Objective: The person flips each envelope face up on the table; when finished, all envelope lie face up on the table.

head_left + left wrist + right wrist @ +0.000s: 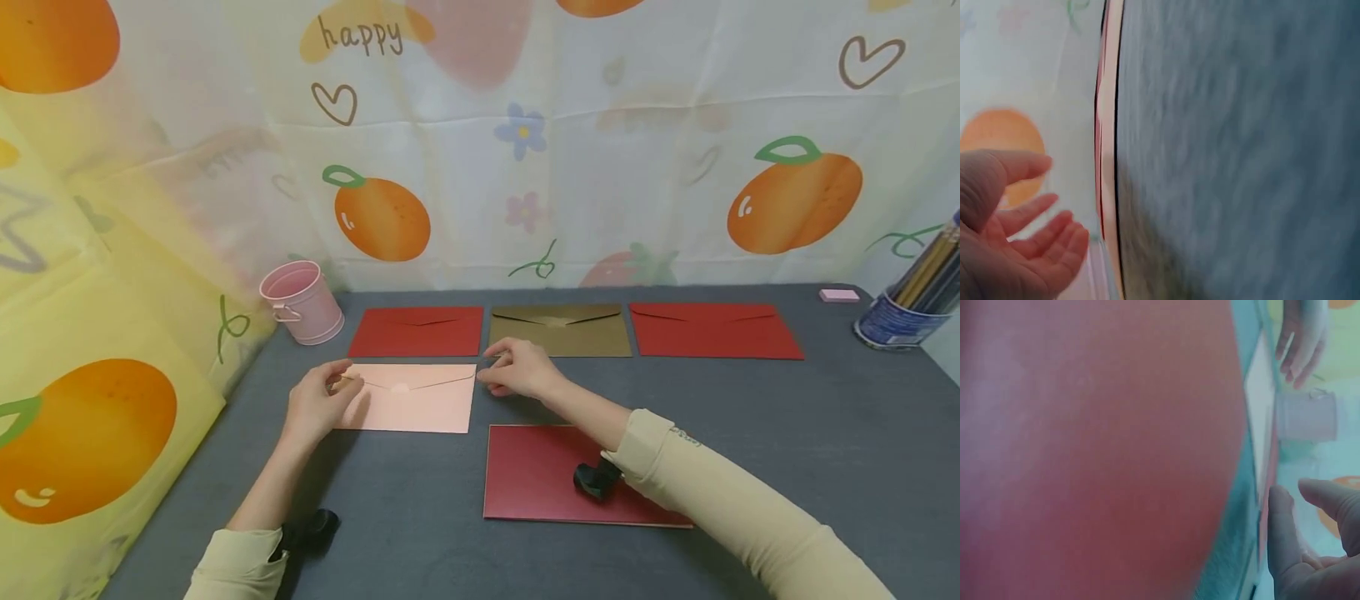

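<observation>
A pale pink envelope (420,408) lies flap side up on the dark table. Over its upper left corner hovers my left hand (321,398), and the left wrist view shows that hand's thumb and fingers apart with nothing between them. Just off the envelope's right edge is my right hand (521,369), near the lower left of a gold envelope (570,333). In the right wrist view, its thumb and forefinger (1282,519) are apart and hold nothing. Red envelopes, a left one (420,329) and a right one (712,329), flank the gold one.
A dark red flat stack or envelope (525,475) lies under the right forearm. At the back left stands a pink bucket (303,304). A pen cup (900,321) with several pencils and a small pink eraser (838,296) are at the right. A printed curtain (600,183) borders the back.
</observation>
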Demonstrator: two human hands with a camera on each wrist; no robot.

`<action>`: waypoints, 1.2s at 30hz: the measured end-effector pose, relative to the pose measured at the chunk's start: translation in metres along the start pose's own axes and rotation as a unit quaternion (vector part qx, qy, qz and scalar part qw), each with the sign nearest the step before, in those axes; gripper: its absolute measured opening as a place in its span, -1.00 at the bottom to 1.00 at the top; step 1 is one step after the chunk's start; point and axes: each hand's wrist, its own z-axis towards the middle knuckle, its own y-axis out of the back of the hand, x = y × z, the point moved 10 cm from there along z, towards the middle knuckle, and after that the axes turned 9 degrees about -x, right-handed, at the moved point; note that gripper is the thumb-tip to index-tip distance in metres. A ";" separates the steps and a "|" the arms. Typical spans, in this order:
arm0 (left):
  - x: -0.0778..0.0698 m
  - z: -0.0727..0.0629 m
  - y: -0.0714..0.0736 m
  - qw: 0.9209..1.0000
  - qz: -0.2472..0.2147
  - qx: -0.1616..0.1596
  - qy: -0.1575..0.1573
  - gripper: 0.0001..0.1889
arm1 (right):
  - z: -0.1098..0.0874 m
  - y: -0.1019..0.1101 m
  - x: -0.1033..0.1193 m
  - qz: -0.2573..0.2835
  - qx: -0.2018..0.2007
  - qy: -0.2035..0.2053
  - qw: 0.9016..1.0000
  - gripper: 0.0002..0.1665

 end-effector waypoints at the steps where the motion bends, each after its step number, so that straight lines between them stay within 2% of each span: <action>1: -0.007 -0.002 -0.004 1.000 -0.014 0.003 -0.009 -0.54 | -0.002 0.004 0.001 0.005 -0.001 0.002 1.000 -0.51; 4: -0.032 -0.010 -0.017 0.998 -0.054 0.020 -0.036 -0.56 | -0.008 0.018 0.005 0.017 -0.003 0.007 1.000 -0.49; 6: -0.051 -0.017 -0.026 0.995 -0.079 0.031 -0.058 -0.58 | -0.015 0.027 0.006 0.007 -0.003 0.014 1.000 -0.48; 9: -0.082 -0.032 -0.039 0.987 -0.116 0.053 -0.098 -0.59 | -0.030 0.043 0.009 -0.039 -0.004 0.042 0.998 -0.49; 11: -0.102 -0.045 -0.049 0.980 -0.134 0.073 -0.131 -0.58 | -0.042 0.052 0.010 -0.078 -0.002 0.075 0.994 -0.52; 15: -0.138 -0.074 -0.070 0.959 -0.129 0.131 -0.214 -0.55 | -0.070 0.066 0.012 -0.132 0.013 0.159 0.978 -0.57; 18: -0.158 -0.098 -0.088 0.936 -0.105 0.199 -0.272 -0.48 | -0.093 0.075 0.007 -0.174 0.022 0.211 0.962 -0.55; 20: -0.164 -0.113 -0.100 0.918 -0.089 0.255 -0.291 -0.41 | -0.108 0.079 -0.001 -0.207 0.030 0.233 0.950 -0.51; 23: -0.165 -0.132 -0.116 0.894 -0.053 0.330 -0.299 -0.27 | -0.128 0.085 -0.016 -0.259 0.050 0.243 0.934 -0.41; 26: -0.161 -0.145 -0.126 0.876 -0.007 0.374 -0.305 -0.16 | -0.147 0.088 -0.028 -0.300 0.073 0.254 0.917 -0.26; 28: -0.159 -0.151 -0.130 0.866 0.020 0.385 -0.320 -0.10 | -0.158 0.091 -0.034 -0.318 0.085 0.258 0.908 -0.18; 31: -0.159 -0.157 -0.132 0.854 0.047 0.383 -0.348 -0.05 | -0.172 0.094 -0.040 -0.341 0.093 0.272 0.895 -0.08; 36: -0.157 -0.160 -0.134 0.849 0.075 0.376 -0.363 -0.03 | -0.182 0.099 -0.050 -0.364 0.105 0.258 0.889 0.02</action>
